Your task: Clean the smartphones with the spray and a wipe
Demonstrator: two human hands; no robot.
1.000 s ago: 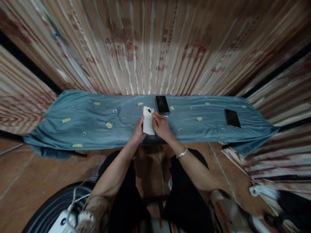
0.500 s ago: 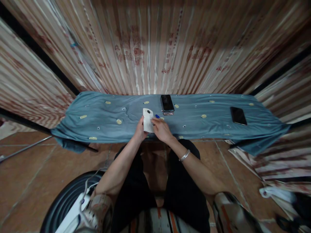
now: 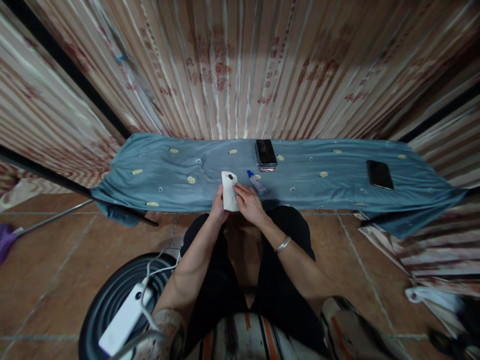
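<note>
A white smartphone point(image 3: 228, 186), camera side up, is held at the front edge of the bench with its top pointing away from me. My left hand point(image 3: 218, 206) is wrapped round its left side and lower end. Bent and close together, the fingers of my right hand point(image 3: 250, 205) press on the right part of the phone's back; whether something small is in them is hidden. Just beyond the right hand a small clear bottle point(image 3: 258, 184) with a blue cap lies on the cloth. Behind it is a stack of dark phones point(image 3: 266, 153).
Blue patterned cloth point(image 3: 210, 165) covers the narrow bench. Another dark phone point(image 3: 380, 174) lies at its right. Striped curtains point(image 3: 240, 70) hang behind and at both sides. At lower left, a white power strip point(image 3: 122, 320) with cables rests on a black round stool point(image 3: 93, 310).
The view has shifted slightly. Both hands and the white phone have come nearer to me, and the bottle, mostly covered before, shows in full. The grip looks the same.
</note>
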